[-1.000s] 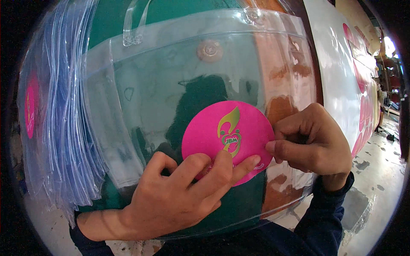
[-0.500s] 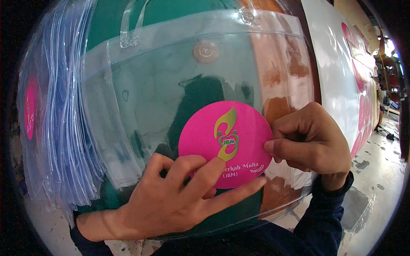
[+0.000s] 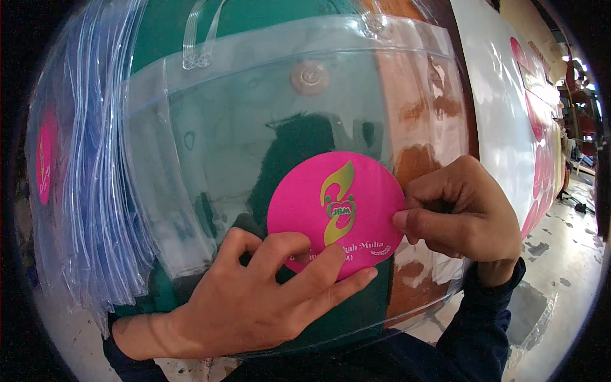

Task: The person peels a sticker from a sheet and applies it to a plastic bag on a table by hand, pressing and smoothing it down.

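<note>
A round pink sticker [image 3: 299,191] with a yellow-green emblem and white lettering lies over the front of a clear plastic bag [image 3: 223,134]. My right hand [image 3: 461,213] pinches the sticker's right edge between thumb and fingers. Across its lower left part rests my left hand [image 3: 273,293], fingers apart and partly bent, the fingertips touching the surface and covering some of the print. Whether the sticker's whole underside touches the plastic cannot be seen. Near the top of the bag is a round clear snap or button [image 3: 310,77], and clear handles [image 3: 207,38] rise from its upper edge.
At the left stands a thick stack of clear plastic bags [image 3: 102,159]; another pink sticker [image 3: 46,153] shows on its far left side. Beneath the bag is a green and brown surface [image 3: 414,293]. A white sheet [image 3: 496,102] with pink rounds lies to the right, beside a stained floor [image 3: 560,254].
My left hand's fingers have drawn back slightly to the left over the lower part of the sticker, the lowest finger most. The right hand keeps its pinch almost in place.
</note>
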Tool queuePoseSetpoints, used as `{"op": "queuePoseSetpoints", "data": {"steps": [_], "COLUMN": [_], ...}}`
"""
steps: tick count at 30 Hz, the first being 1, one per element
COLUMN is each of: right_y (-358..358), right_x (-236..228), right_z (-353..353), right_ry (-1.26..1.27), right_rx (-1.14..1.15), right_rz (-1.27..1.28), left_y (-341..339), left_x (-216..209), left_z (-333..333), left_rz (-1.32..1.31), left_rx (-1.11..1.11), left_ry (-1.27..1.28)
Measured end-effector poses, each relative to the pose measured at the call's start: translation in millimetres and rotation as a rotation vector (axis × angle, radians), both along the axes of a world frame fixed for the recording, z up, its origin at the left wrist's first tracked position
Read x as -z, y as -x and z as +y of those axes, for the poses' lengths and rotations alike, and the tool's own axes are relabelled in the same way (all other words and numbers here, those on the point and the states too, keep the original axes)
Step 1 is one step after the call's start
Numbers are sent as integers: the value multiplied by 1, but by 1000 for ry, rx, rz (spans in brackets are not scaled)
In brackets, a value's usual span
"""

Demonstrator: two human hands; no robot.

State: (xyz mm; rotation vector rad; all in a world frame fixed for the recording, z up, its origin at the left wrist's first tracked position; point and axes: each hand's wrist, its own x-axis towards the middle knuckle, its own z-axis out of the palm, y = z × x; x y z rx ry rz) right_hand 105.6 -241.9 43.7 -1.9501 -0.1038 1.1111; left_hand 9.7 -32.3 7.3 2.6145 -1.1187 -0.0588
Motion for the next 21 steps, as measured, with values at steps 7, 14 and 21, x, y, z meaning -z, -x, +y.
{"op": "queuePoseSetpoints", "data": {"steps": [7,14,21], "right_y": [-3,-7,-1], "right_x": [-2,-5,5], "right_z": [2,1,-1], "right_ry": [-2,44,-4], "right_rx": [98,0,-21], "right_rz": [128,160,22], "left_y": [-6,-24,-26], "left_x": [5,-3,-5], "left_z": [0,-11,-8], "left_rz": [-41,85,141], "left_rx": [-47,-70,-58], "left_ry": [49,17,17]}}
